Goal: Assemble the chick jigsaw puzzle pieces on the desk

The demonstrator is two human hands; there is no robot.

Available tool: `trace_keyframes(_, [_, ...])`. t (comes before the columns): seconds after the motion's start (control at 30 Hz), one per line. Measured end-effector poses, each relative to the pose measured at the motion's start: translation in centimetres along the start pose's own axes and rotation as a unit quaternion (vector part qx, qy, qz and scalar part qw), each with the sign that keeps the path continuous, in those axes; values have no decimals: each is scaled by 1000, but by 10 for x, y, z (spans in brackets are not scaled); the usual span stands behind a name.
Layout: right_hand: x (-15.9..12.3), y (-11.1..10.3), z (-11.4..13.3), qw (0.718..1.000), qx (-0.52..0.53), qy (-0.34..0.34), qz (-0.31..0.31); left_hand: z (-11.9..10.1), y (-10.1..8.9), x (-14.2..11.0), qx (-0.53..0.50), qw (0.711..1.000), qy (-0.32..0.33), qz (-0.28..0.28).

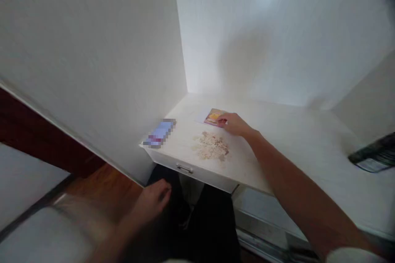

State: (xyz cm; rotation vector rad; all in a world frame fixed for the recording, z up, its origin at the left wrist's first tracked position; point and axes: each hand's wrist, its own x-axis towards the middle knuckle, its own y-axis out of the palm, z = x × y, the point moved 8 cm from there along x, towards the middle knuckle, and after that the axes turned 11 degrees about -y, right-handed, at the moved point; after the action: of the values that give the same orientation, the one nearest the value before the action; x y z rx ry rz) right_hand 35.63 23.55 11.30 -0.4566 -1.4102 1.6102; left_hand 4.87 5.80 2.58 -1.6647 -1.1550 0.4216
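Note:
My right hand (234, 124) reaches over the white desk top, its fingers closed at the right edge of a small picture card (212, 116) with yellow and pink on it. The card lies on the desk, and a white sheet seems to stick out from under its left side. Just in front of the card spreads a pile of small flat beige and brown pieces (212, 146), too small to tell their kind. My left hand (156, 197) hangs below the desk edge, above my dark-clothed lap, its fingers curled in with nothing visible in them.
A phone (160, 133) with a blurred-out screen lies at the desk's left edge by the wall. A dark bottle-like object (375, 154) is at the far right. Under the front edge is a drawer with a metal handle (184, 168). White walls enclose the desk.

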Motion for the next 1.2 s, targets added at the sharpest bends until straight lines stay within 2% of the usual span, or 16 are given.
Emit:
trace_keyframes(0.2, [-7, 2, 1, 998, 28, -8, 61, -36, -36, 68, -6, 996, 69, -47])
trace_keyframes(0.3, [-9, 2, -2, 996, 33, -4, 82, -50, -42, 115, -7, 995, 89, -38])
trace_keyframes(0.43, [-10, -1, -12, 998, 13, 19, 66, -54, -29, 185, -9, 996, 84, -31])
trace_keyframes(0.57, [-14, -4, -28, 998, -18, 48, 36, -47, -11, 250, 9, 998, 39, -48])
trace_keyframes(0.63, [-17, -2, -37, 997, -24, 58, 39, -46, -4, 279, 23, 999, 27, -27])
trace_keyframes(0.73, [-21, 1, -47, 996, -34, 72, 49, -52, 7, 315, 39, 997, 36, 50])
trace_keyframes(0.8, [-22, 0, -50, 995, -43, 76, 50, -60, 14, 332, 45, 992, 61, 105])
trace_keyframes(0.87, [-23, -3, -50, 995, -53, 76, 50, -68, 18, 343, 47, 989, 78, 118])
trace_keyframes(0.97, [-23, -7, -50, 994, -67, 73, 41, -70, 16, 352, 45, 996, 56, 48])
trace_keyframes(1.07, [-26, -12, -58, 990, -99, 97, 13, -62, 16, 349, 44, 999, 16, -22])
trace_keyframes(1.13, [-30, -14, -68, 984, -125, 130, 1, -53, 18, 346, 45, 998, -3, -41])
trace_keyframes(1.2, [-34, -10, -78, 978, -133, 158, 16, -43, 22, 345, 48, 998, -22, -38])
